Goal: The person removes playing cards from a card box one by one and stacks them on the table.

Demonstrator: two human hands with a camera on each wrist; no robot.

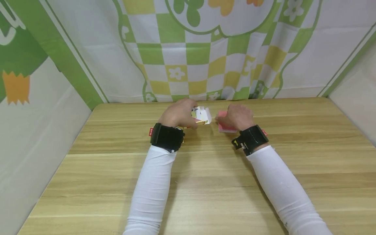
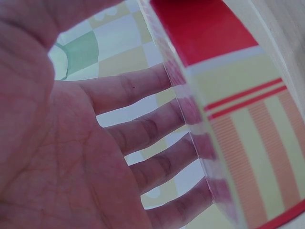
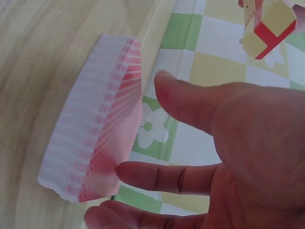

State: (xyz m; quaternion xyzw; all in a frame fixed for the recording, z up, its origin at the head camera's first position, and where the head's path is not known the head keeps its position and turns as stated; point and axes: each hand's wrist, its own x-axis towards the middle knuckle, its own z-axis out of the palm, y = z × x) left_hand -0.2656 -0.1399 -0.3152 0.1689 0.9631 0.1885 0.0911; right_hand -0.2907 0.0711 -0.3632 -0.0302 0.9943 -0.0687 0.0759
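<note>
My left hand [image 1: 180, 113] grips a playing-card box [image 1: 202, 115] over the far part of the table. The box's end flap hangs open toward the right. In the left wrist view, my fingers reach the near side of the box [image 2: 248, 143], with its red band and stripes, while the thumb comes over the top. A deck of red-backed cards [image 1: 227, 130] lies on the table under my right hand [image 1: 239, 117]. In the right wrist view, the thumb stands apart from the deck [image 3: 90, 119], and extended fingertips are right at its patterned top.
The wooden table [image 1: 205, 189] ends at the back against a green, yellow and white checked cloth [image 1: 199, 52]. White cloth walls [image 1: 29, 130] border it on the sides. Both wrists wear black straps [image 1: 167, 137].
</note>
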